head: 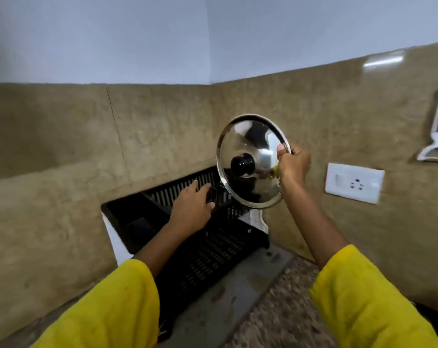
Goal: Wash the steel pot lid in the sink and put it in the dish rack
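We hold the steel pot lid [250, 162] on edge above the dish rack [213, 247], right hand [293, 167] fingers pinching its rim at 3 o'clock. We should lower it gently, upright, into the slats at the rack's 12 o'clock end, while the left hand [191, 209], fingers loosely spread, steadies there. The rack looks empty, though its dark left compartment is hard to read.

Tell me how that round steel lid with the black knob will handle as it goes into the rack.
The round shiny steel lid looks rigid and probably light: the right hand holds it up by the rim alone. Its polished surface may be slippery. Set on edge in the black slotted plastic dish rack, it could roll unless something props it.
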